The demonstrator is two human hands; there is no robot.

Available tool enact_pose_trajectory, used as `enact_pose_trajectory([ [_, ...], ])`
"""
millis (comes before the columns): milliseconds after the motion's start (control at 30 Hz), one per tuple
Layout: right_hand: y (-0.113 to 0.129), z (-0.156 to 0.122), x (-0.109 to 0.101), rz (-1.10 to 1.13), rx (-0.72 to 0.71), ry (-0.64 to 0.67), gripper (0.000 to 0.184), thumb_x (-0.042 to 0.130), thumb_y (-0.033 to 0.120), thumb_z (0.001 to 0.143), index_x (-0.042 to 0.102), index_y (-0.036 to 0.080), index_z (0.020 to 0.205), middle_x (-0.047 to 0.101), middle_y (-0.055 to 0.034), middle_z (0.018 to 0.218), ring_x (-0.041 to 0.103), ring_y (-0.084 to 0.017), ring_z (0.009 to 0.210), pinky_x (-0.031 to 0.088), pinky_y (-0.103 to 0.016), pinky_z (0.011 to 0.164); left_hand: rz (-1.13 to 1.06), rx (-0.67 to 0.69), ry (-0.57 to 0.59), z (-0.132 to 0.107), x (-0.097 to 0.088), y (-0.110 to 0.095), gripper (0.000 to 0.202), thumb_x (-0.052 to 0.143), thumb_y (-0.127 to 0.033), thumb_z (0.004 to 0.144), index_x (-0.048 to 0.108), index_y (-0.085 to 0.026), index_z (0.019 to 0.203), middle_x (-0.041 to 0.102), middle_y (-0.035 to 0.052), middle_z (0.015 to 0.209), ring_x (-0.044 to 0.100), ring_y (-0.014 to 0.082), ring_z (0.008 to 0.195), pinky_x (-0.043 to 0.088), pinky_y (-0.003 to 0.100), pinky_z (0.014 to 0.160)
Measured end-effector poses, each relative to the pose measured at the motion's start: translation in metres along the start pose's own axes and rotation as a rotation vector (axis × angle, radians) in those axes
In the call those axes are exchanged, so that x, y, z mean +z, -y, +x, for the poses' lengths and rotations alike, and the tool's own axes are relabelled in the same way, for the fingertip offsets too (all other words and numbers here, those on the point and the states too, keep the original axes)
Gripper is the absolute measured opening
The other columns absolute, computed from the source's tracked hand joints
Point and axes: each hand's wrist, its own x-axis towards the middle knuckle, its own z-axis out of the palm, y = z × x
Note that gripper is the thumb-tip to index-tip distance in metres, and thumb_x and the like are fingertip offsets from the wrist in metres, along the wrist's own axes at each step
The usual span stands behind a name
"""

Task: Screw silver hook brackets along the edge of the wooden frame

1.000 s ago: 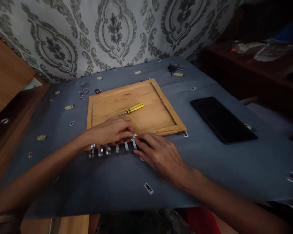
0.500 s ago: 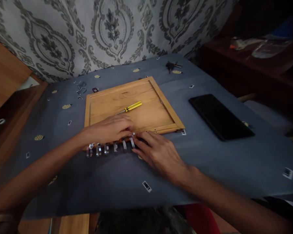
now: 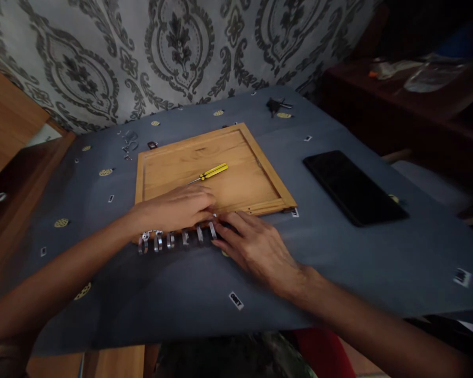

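Observation:
My left hand lies curled on the near edge of a shallow wooden tray, fingers bent down over a row of several metal hooks that stand along that edge. My right hand rests on the grey cloth just right of the hooks, fingertips pressed at the row's right end, meeting the left hand's fingers. What the fingertips pinch is hidden. A yellow-handled screwdriver lies inside the tray, beyond both hands.
A dark phone lies on the grey cloth to the right. Loose metal hooks sit at the back left, keys at the back. Small tags dot the cloth. A dark wooden shelf stands right, a patterned wall behind.

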Motion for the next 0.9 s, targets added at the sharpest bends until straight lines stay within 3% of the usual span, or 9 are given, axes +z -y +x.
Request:
enact_pose_trajectory([
  [300,0.0,0.002,0.0,-0.026,-0.011,-0.029,0.021,0.064,0.029,0.1,0.073,0.013,0.11,0.076,-0.0087,0.097,0.07,-0.022,0.086,0.06,-0.036,0.073,0.032,-0.027,-0.017,0.003,0.002,-0.003,0.02,0.062,-0.022,0.098,0.057,-0.02,0.078,0.063,0.0013,0.09,0.061,0.019,0.092,0.046,0.031,0.089],
  [500,0.001,0.002,-0.002,-0.013,-0.019,-0.042,0.018,0.068,0.027,0.097,0.074,0.012,0.107,0.076,-0.0082,0.097,0.071,-0.023,0.085,0.062,-0.036,0.073,0.016,-0.017,-0.034,-0.001,0.006,-0.001,0.02,0.057,-0.028,0.101,0.059,-0.02,0.083,0.065,0.0029,0.095,0.061,0.0199,0.096,0.046,0.033,0.093],
  [633,0.001,0.002,-0.002,-0.022,-0.009,-0.027,0.018,0.071,0.027,0.095,0.074,0.013,0.107,0.077,-0.0083,0.098,0.072,-0.023,0.085,0.062,-0.036,0.075,-0.042,-0.026,-0.069,-0.008,0.005,0.0,0.024,0.051,-0.032,0.104,0.061,-0.02,0.086,0.065,0.0021,0.093,0.061,0.0188,0.091,0.045,0.032,0.088],
  [767,0.0,0.002,-0.002,-0.014,-0.009,-0.019,0.02,0.071,0.027,0.096,0.073,0.012,0.109,0.077,-0.0081,0.098,0.072,-0.023,0.087,0.062,-0.036,0.076,-0.051,-0.09,-0.152,-0.022,0.006,-0.008,0.029,0.048,-0.038,0.108,0.064,-0.019,0.093,0.066,0.0019,0.092,0.062,0.0188,0.088,0.044,0.031,0.08],
  [900,0.0,0.002,-0.002,-0.004,-0.012,-0.012,0.016,0.069,0.026,0.097,0.073,0.014,0.107,0.077,-0.0088,0.1,0.072,-0.023,0.089,0.061,-0.035,0.077,0.07,-0.149,-0.279,-0.039,0.019,-0.021,0.041,0.06,-0.058,0.1,0.066,-0.018,0.106,0.068,0.0071,0.107,0.062,0.026,0.105,0.047,0.038,0.089],
])
